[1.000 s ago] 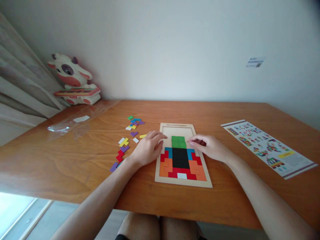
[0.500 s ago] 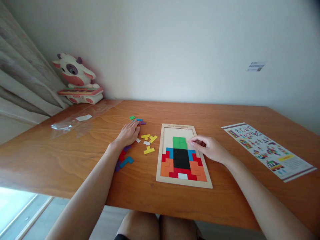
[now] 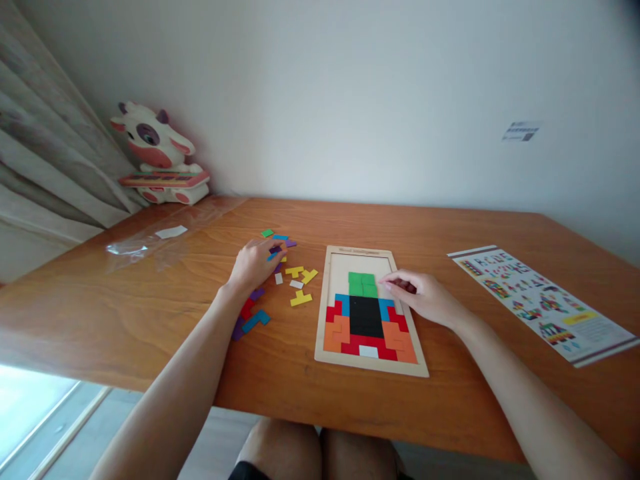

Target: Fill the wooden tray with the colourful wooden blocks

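More than half of the puzzle tray, leftward of the right hand with its fingertips together, looks filled, its far end bare, while unplaced loose pieces surround the left hand, whose grip I cannot tell.

Puzzle board on table; loose pieces left, sheet right, toy behind, far left.

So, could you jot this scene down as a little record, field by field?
Board: green pieces beyond a black patch
Loose pieces: left of the board, several yellow
Left hand: over loose pieces, by a blue piece; grip unclear
Right hand: over the board's right side
Printed sheet: flat on table, right of board
Cow toy: back left, near curtain
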Available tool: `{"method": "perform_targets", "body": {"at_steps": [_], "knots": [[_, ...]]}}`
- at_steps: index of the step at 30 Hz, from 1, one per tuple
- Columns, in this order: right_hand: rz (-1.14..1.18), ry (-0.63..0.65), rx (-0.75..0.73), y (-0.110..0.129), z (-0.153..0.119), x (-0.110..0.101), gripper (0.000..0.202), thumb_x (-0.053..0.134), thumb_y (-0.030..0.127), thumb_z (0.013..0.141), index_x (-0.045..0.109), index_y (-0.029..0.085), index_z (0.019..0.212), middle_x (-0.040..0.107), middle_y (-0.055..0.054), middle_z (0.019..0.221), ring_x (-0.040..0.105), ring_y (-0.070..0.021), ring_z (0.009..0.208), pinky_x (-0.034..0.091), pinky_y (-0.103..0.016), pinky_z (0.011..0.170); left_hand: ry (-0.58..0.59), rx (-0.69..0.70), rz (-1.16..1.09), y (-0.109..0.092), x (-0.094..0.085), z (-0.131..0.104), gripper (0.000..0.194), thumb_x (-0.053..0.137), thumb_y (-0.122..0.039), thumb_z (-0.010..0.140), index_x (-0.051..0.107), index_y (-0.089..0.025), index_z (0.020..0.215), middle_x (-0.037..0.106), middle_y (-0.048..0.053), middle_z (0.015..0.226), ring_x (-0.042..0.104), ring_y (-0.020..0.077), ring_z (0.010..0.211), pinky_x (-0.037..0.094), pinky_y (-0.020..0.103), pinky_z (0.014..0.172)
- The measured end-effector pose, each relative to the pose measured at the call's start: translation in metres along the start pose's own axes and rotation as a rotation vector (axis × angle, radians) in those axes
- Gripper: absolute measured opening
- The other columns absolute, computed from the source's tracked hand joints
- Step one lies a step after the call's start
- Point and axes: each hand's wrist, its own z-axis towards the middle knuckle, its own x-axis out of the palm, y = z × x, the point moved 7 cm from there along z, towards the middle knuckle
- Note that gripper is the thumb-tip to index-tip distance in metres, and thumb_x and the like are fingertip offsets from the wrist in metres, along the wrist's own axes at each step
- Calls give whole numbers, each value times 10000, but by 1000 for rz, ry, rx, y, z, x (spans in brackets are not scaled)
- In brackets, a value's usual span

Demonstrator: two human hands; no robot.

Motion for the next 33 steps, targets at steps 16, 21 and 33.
{"method": "perform_targets", "body": {"at_steps": [16,21,33], "knots": [[-18,-19,13,0,0,-2,338,512,464,923,723,222,1028,745,-66,906,633,-194,750,480,-326,681,206,-273,-931,-57,40,-21,467,854,-494,626,714,-172,934,752,60,902,708,174,733,543,249,593],[-15,-16,4,1,0,-2,344,508,460,929,722,209,1028,748,-71,926,628,-193,747,468,-323,673,241,-230,-995,-77,45,-26,418,865,-484,610,690,-163,812,743,45,782,683,156,673,546,266,615],[-26,-11,12,1,0,-1,328,516,456,931,725,215,1010,748,-55,915,598,-180,710,454,-316,651,264,-125,-804,-98,47,-31,197,708,-390,801,691,-194,798,750,25,739,706,169,669,569,272,639]]}}
